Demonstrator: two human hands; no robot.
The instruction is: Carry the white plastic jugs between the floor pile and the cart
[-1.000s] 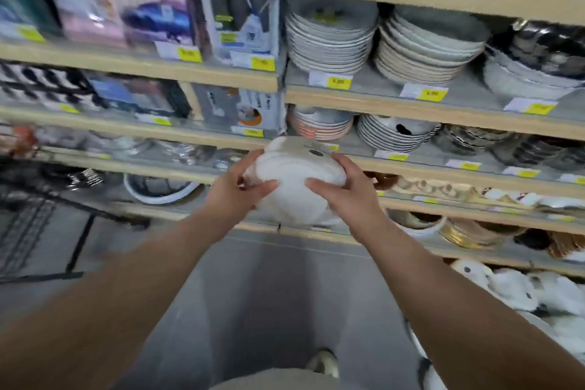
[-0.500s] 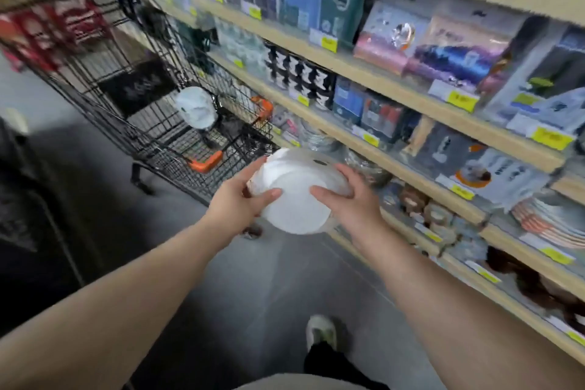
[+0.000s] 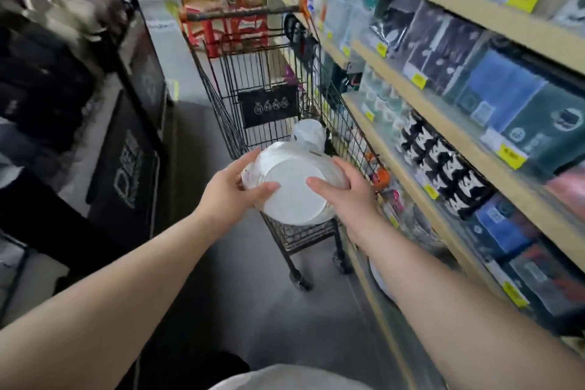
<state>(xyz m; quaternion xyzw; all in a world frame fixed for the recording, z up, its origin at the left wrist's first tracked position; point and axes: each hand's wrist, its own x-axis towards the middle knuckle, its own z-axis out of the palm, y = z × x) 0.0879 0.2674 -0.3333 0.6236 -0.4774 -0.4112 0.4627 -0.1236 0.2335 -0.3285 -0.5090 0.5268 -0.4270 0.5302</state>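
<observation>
Both hands hold a stack of white plates in clear wrap, in front of the person and over the near end of a black wire shopping cart. The left hand grips the left edge of the stack, its thumb across the flat bottom of the nearest plate and its fingers curled behind the rim. The right hand grips the right edge in the same way, its thumb pointing toward the left thumb. The stack is tilted, so its round underside faces the camera. Inside the cart, just behind the stack, lies another white wrapped item. The cart stands on the grey floor close beside the wooden shelves on the right, which carry boxed goods and yellow price tags.
</observation>
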